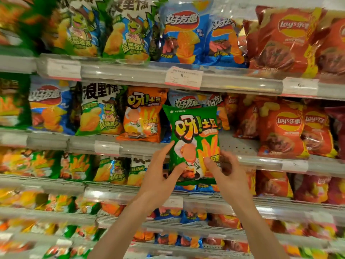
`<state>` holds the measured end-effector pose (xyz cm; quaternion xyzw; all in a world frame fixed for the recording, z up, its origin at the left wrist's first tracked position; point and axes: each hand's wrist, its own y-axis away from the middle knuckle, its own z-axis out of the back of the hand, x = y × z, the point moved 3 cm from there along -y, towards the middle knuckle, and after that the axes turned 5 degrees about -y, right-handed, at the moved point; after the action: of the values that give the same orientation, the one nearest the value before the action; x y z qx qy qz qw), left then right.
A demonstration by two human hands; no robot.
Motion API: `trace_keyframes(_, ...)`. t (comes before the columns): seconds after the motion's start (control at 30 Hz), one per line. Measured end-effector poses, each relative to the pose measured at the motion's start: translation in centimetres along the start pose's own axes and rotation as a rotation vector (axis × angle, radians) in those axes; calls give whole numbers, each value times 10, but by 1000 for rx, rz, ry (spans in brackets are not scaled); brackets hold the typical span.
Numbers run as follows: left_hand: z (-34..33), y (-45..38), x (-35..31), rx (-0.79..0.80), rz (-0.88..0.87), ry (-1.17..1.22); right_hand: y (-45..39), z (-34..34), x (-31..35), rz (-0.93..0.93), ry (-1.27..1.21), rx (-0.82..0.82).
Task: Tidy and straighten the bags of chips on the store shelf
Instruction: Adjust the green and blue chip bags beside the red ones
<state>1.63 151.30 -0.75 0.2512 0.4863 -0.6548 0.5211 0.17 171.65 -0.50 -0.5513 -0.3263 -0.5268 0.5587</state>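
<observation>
head view: store shelving packed with snack bags, edges of frame blurred
held item: glossy green foil bag of potato sticks (pixel 194 143), orange-yellow lettering, fries printed on front
bag position: upright, tilted slightly, held in the air in front of the second shelf from top (pixel 242 146), over a bare gap of perforated white shelf board
bag neighbours: orange foil bag of same brand (pixel 143 114) just to its left on the shelf; blue wavy-chip bags (pixel 188 101) behind its top edge; red Lay's bags (pixel 283 131) to the right, apart from it
left hand (pixel 160 174): grasping lower left edge of green bag, thumb on the front, index finger stretched up along the side
right hand (pixel 225 169): grasping lower right corner of green bag, thumb pressed on the front, fingers curled behind
arms: both bare forearms rising from bottom of frame, converging on the bag
top shelf: green-and-white cartoon-turtle chip bags (pixel 128 30) left, blue bags centre, red Lay's bags right, mostly upright
price tag: white paper label with pink strip (pixel 183 77) on clear rail of the top shelf, digit 5 readable
lower shelves: mixed green, orange, blue, red bags, too blurred for detail
</observation>
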Motion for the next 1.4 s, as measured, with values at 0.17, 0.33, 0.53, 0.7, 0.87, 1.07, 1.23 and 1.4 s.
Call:
trace_keyframes(0.17, 87, 27, 32, -6, -29, -34, 43, -76, 30, -17, 15, 36)
trace_keyframes(0.33, 184, 53, 68, -31, -7, -49, 77, -166, 60, -16, 8, 130)
trace_keyframes(0.53, 280, 66, 104, -87, 44, -22, 94, -258, 97, -22, 30, 218)
trace_keyframes(0.7, 333, 57, 134, -139, 91, 53, 78, -321, 112, -53, 28, 308)
trace_keyframes(0.87, 373, 28, 161, -135, 112, 68, 52, -371, 117, -32, -39, 303)
trace_keyframes(1.07, 415, -13, 181, -147, 109, 35, 21, -415, 122, -17, -78, 380)
trace_keyframes(1.23, 441, -30, 197, -139, 113, 10, 16, -445, 128, -1, -97, 391)
trace_keyframes(1.4, 457, -47, 208, -58, 99, 28, 17, -465, 131, -9, -80, 328)
